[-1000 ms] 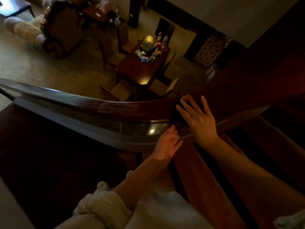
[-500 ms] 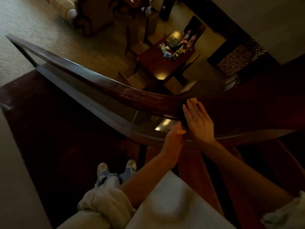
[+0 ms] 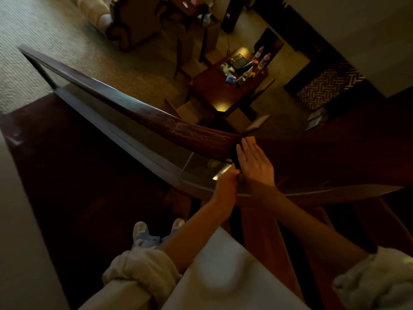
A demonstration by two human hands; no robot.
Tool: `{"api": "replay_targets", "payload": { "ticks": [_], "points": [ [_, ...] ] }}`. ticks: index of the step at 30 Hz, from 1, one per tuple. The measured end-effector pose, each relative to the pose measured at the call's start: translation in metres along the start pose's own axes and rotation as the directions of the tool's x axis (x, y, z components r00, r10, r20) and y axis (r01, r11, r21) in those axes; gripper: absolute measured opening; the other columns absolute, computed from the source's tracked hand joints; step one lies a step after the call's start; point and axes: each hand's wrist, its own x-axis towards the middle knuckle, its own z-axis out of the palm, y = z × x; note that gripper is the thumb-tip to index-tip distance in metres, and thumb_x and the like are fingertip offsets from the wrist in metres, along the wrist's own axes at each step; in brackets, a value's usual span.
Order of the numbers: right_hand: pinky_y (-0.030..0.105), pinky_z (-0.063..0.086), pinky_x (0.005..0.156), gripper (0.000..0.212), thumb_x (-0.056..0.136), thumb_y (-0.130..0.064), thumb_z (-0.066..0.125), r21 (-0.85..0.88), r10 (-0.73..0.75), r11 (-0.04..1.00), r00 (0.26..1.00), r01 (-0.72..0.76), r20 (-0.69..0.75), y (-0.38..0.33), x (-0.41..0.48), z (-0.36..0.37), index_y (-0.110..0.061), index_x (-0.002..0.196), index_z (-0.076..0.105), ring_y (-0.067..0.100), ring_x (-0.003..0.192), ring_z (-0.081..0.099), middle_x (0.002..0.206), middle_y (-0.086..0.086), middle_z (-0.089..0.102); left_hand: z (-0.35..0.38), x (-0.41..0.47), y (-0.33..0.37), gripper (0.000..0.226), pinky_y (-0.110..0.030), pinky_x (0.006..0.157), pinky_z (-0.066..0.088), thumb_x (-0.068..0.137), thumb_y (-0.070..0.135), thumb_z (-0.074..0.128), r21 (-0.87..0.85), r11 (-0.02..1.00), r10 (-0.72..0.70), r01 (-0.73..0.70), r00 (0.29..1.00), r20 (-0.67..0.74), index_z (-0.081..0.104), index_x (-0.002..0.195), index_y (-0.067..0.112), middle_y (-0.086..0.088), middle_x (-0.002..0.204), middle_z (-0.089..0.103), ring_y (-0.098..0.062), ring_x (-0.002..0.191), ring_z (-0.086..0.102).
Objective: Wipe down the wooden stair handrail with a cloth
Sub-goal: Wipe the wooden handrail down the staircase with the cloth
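Observation:
The dark wooden handrail [image 3: 178,128] curves from the far left down to the middle and on to the right. A dark cloth [image 3: 237,154] is draped over it at the bend. My right hand [image 3: 254,162] lies flat on the cloth with straight fingers held together, pressing it onto the rail's top. Just below, my left hand [image 3: 225,184] is at the rail's lower edge, its fingers curled on the hanging end of the cloth. Most of the cloth is hidden under my right hand.
A glass panel [image 3: 201,168] sits under the rail. Wooden stair treads [image 3: 263,238] run below my arms, and my feet [image 3: 156,231] stand on the dark landing. Far below are a wooden table [image 3: 219,90] with bottles, chairs and a sofa [image 3: 96,14].
My right hand's spread fingers have drawn together on the cloth. My left hand's fingers have curled at the rail's underside. The view has tilted down, so my feet now show.

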Motion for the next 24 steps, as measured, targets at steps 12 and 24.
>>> {"api": "replay_targets", "payload": {
  "ticks": [12, 24],
  "points": [
    [0.037, 0.049, 0.097, 0.042, 0.08, -0.005, 0.043, -0.025, 0.022, 0.999, 1.0, -0.022, -0.001, -0.012, 0.013, 0.012, 0.0, 0.111, 0.07, 0.029, 0.11, 0.066, 0.119, 0.019, 0.067, -0.029, 0.024, -0.003, 0.033, -0.018, 0.071, 0.05, 0.098, 0.004, 0.031, -0.093, 0.995, -0.023, 0.032, 0.995, 0.096, 0.058, 0.116, 0.011, 0.0, 0.108, 0.063, -0.01, 0.095, 0.06],
    [0.033, 0.02, 0.118, 0.049, 0.098, -0.019, 0.051, 0.09, -0.065, 0.995, 0.968, 0.044, 0.243, -0.109, 0.102, 0.027, -0.001, 0.143, 0.041, 0.028, 0.143, 0.031, 0.15, 0.02, 0.038, -0.104, 0.074, 0.029, 0.048, -0.032, 0.081, 0.048, 0.099, 0.008, 0.035, -0.183, 0.983, -0.038, 0.001, 0.979, -0.2, 0.033, 0.147, 0.005, -0.025, 0.143, 0.043, -0.037, 0.128, 0.046]
  ]
}}
